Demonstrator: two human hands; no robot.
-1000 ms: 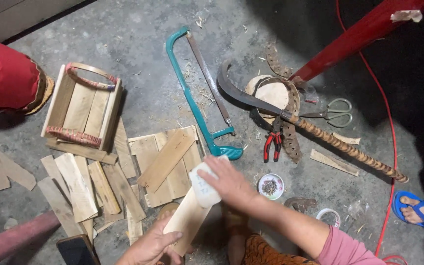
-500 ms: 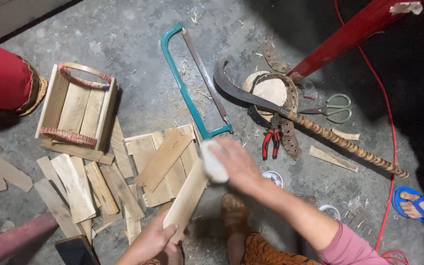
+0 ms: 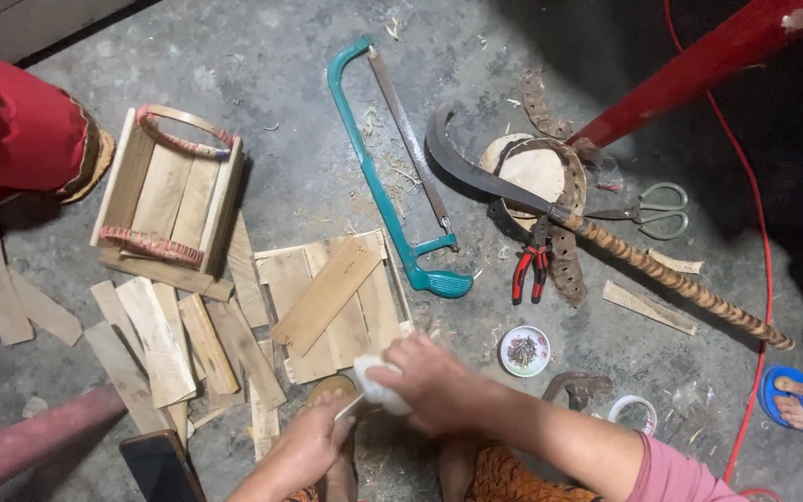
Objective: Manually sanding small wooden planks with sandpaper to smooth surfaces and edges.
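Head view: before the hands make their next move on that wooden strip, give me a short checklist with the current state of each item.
1. Right hand grips the white block: ok.
2. Left hand steadies the wooden strip: ok, though the strip is mostly hidden.
3. Block contact with strip: cannot tell.
4. Hacksaw lies apart from both hands: ok.
5. Dish of nails close to the right forearm: not ok.

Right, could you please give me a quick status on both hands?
Right hand shut on white block. Left hand pinching wood strip. Wood slats close ahead.
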